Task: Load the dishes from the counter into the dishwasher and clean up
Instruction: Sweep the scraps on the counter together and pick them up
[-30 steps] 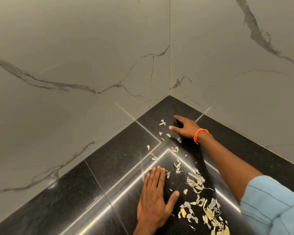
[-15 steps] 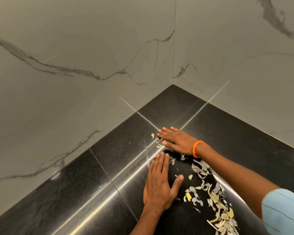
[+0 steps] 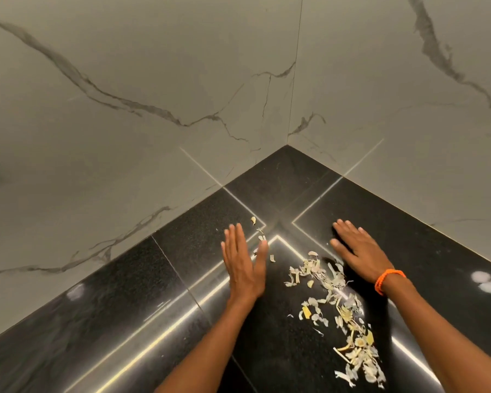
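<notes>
Pale vegetable peel scraps (image 3: 328,282) lie scattered on the glossy black counter (image 3: 142,282), in a trail running toward the lower right. My left hand (image 3: 244,259) rests flat with fingers straight, just left of the scraps, and a few small bits (image 3: 262,237) lie by its thumb. My right hand (image 3: 357,252), with an orange band at the wrist, lies flat on the counter just right of the trail's upper end. Neither hand holds anything.
The counter ends in a corner where two grey marble walls (image 3: 125,80) meet. Bright light strips reflect across the black surface. More scraps pile up near the lower right (image 3: 357,361).
My right hand swept the far scraps from the corner toward me, then moved out to the right of the trail. My left hand shifted left and forward. The scraps now lie more gathered.
</notes>
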Demonstrator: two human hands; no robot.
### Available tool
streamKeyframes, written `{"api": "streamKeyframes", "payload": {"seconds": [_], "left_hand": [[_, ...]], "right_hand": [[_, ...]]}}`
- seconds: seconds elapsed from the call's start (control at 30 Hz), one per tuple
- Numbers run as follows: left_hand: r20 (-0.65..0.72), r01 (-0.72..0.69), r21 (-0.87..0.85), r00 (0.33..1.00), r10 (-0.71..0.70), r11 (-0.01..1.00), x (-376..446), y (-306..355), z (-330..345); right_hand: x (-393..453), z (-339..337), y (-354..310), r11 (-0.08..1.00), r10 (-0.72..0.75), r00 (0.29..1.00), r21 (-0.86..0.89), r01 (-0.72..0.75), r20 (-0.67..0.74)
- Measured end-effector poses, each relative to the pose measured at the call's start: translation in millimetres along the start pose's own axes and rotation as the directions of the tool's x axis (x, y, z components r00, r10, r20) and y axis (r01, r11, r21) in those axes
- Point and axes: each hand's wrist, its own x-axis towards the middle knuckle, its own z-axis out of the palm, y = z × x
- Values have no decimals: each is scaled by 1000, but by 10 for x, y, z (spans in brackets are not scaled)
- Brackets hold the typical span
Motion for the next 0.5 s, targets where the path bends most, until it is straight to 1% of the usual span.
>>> {"api": "streamKeyframes", "payload": {"seconds": [0.03, 0.07, 0.13, 0.17, 0.23, 0.27, 0.33, 0.43, 0.5], "left_hand": [[-7, 2, 52, 1000, -1, 999, 183, -52, -33], [6, -7, 116, 1000, 6, 993, 364, -100, -60], [67, -31, 233, 998, 15, 972, 645, -139, -86], [117, -73, 291, 992, 41, 954, 714, -130, -62], [239, -228, 372, 960, 144, 900, 721, -85, 3], [293, -290, 364, 938, 187, 885, 680, -76, 28], [382, -375, 294, 889, 251, 879, 545, -73, 43], [485, -441, 156, 814, 320, 884, 192, -12, 51], [554, -472, 60, 749, 364, 880, -63, 38, 40]], "right_hand": [[16, 54, -43, 998, 8, 1000, -67, -8, -6], [28, 96, -97, 995, 16, 1000, -97, -16, -8], [62, 118, -169, 995, 24, 1000, -95, -24, -2], [61, 111, -177, 995, 7, 1000, -103, -5, 18], [3, 127, -203, 988, -66, 996, -138, 74, 61], [-72, 158, -245, 982, -106, 991, -149, 117, 80], [-294, 250, -349, 974, -166, 979, -134, 181, 115], [-629, 299, -462, 964, -222, 963, -113, 240, 152], [-806, 282, -520, 954, -259, 948, -106, 281, 183]]}}
